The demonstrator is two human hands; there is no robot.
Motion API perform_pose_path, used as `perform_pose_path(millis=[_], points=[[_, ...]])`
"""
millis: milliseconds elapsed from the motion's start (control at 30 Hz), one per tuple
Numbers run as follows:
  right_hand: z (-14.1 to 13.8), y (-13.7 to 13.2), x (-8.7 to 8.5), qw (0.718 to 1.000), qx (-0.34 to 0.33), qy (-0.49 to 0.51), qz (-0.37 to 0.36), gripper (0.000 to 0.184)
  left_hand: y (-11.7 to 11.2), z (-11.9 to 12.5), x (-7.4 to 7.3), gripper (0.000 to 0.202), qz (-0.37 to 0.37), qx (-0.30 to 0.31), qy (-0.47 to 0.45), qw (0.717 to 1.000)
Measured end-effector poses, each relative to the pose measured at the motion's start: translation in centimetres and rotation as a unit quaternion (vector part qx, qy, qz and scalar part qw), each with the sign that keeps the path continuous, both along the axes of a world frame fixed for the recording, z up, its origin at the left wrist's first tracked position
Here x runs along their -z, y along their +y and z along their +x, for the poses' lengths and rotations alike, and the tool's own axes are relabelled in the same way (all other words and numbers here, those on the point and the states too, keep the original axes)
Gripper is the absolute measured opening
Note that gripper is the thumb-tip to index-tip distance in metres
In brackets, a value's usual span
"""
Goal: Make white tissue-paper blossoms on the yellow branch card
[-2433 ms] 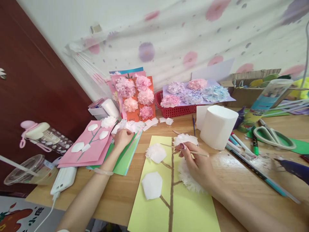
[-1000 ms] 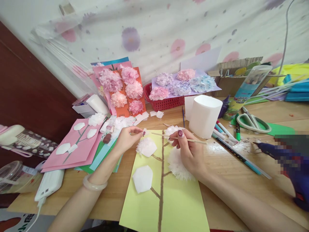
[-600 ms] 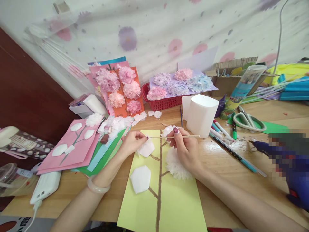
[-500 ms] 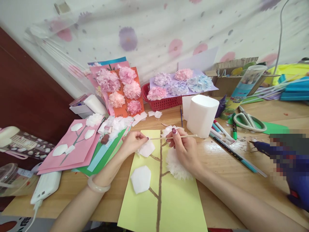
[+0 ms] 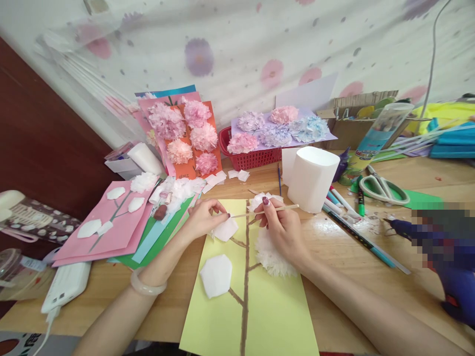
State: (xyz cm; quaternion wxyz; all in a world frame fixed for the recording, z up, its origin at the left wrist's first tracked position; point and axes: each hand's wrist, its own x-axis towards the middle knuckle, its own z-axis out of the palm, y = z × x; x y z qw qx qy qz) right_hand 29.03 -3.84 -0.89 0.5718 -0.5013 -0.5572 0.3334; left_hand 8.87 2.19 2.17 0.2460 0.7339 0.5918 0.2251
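Observation:
My right hand (image 5: 280,225) grips a thin wooden stick (image 5: 291,206) that points left across the upper part of a yellow card (image 5: 282,316). At the stick's left tip, the fingertips of my left hand (image 5: 208,217) are pinched together; whatever is between them is too small to name. The card bears a brown painted stem (image 5: 246,282) with side branches. On its left half lie a white paper hexagon (image 5: 215,276) and another white paper piece (image 5: 225,229), just below my left fingers. Beneath my right hand sits a fluffy white paper flower (image 5: 272,254), partly covered; more white paper shows beyond the stick.
A roll of white paper (image 5: 313,180) stands behind my right hand. Markers (image 5: 359,242), scissors (image 5: 384,190) and a blue glue gun (image 5: 452,277) lie rightward. Pink cards (image 5: 122,237) are at left. Behind are a red basket (image 5: 256,159) and cards with paper flowers (image 5: 204,136).
The stick has shifted slightly left in my right hand, its tip now at my left fingertips. The view has moved a little; the papers on the card stay in place.

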Motion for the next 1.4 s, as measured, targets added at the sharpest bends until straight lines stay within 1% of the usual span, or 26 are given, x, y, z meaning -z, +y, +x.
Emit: perform_pose_path(millis=[100,167,300,400,500,667,867,967,1067,1167,1233,1333,1400], points=[[0.1,0.0,0.1,1.000,-0.011,0.008,0.002,0.047,-0.5,-1.7,0.3,0.029,0.047,0.042,-0.063,0.996],[0.1,0.1,0.1,1.000,-0.020,0.010,-0.004,0.047,-1.2,-3.1,0.6,0.040,0.059,0.071,-0.056,0.994],[0.1,0.1,0.0,0.999,-0.030,0.003,-0.014,0.047,-2.6,-5.1,1.8,0.067,-0.003,0.124,-0.009,0.992],[0.3,0.2,0.1,0.999,-0.039,-0.013,-0.014,0.047,-2.8,-5.4,2.6,0.083,-0.035,0.143,-0.003,0.989],[0.5,0.3,0.3,0.999,-0.044,-0.017,-0.004,0.047,-2.6,-5.3,2.9,0.096,-0.051,0.152,-0.001,0.987],[0.6,0.5,0.4,1.000,-0.021,-0.002,-0.015,0.046,-2.4,-5.2,3.2,0.095,-0.034,0.154,-0.010,0.987],[0.4,0.4,-0.1,0.997,-0.012,-0.070,-0.023,0.049,-2.2,-5.0,3.6,0.102,-0.022,0.150,-0.009,0.988],[0.4,1.1,-1.0,0.994,-0.016,-0.102,-0.031,0.049,-2.1,-5.0,3.9,0.100,-0.004,0.153,-0.025,0.988],[0.0,3.0,-2.6,0.989,-0.034,-0.139,-0.044,0.052,-1.9,-5.1,4.2,0.098,0.009,0.159,-0.040,0.987],[-1.5,5.5,-4.1,0.980,-0.044,-0.190,-0.039,0.055,-1.8,-5.2,4.5,0.099,0.009,0.165,-0.032,0.986],[-3.1,7.0,-4.6,0.969,-0.026,-0.244,-0.012,0.057,-1.8,-5.2,4.6,0.101,0.002,0.168,-0.021,0.986],[-5.4,8.6,-4.5,0.955,-0.014,-0.293,0.034,0.056,-1.8,-5.1,4.5,0.104,-0.015,0.167,-0.006,0.986],[-6.5,9.0,-4.1,0.948,-0.024,-0.312,0.056,0.053,-1.9,-5.0,4.4,0.105,-0.023,0.163,-0.002,0.986]])
